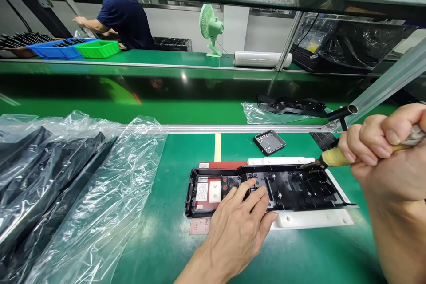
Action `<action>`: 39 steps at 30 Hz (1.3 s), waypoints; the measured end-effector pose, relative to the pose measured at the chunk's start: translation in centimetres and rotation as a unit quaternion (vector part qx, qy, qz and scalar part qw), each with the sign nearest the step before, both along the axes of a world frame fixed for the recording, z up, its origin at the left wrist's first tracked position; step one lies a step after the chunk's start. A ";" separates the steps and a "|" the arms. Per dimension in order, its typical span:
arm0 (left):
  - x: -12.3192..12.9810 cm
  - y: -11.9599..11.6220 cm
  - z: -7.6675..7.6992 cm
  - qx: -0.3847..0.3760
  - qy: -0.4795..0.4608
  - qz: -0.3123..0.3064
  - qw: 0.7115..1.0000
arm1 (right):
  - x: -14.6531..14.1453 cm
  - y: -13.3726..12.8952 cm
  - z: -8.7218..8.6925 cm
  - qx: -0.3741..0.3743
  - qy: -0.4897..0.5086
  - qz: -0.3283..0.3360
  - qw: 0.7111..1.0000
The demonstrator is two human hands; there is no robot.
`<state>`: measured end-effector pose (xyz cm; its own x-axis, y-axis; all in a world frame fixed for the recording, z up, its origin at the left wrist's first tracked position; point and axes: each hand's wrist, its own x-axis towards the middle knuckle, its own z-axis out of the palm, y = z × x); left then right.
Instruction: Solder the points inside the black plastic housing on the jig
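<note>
A long black plastic housing lies open side up in a white fixture, with small metal inserts or screws in its floor. My left hand rests on the housing's middle, its fingers stretched out and slightly apart. My right hand is wrapped around a yellow-handled tool. The tool's dark metal tip meets the housing's far edge towards the right; its exact kind is unclear. Under the housing's left part shows a red plate with a white label.
A black tray of small metal parts sits behind the housing. Plastic-bagged black parts cover the left side. More black parts lie beyond the metal rail. A slanted metal post stands right. A person works across the line near a fan.
</note>
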<state>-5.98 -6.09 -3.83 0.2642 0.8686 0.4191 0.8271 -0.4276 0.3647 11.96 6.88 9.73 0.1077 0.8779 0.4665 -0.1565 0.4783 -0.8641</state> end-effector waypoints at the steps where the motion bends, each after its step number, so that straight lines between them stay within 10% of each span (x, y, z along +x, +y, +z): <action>1: 0.0 0.0 0.0 0.000 -0.001 -0.001 1.000 | 0.0 0.0 0.0 0.021 0.001 -0.012 1.000; 39: -2.0 -0.1 0.4 -0.006 0.079 -0.053 0.995 | 2.3 -2.2 0.0 -0.130 0.068 0.220 0.964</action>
<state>-8.02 -6.18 -3.41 0.4161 0.8375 0.3541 0.8253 -0.5113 0.2397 14.30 4.66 9.72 -0.2582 0.9378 0.2322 -0.4146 0.1096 -0.9034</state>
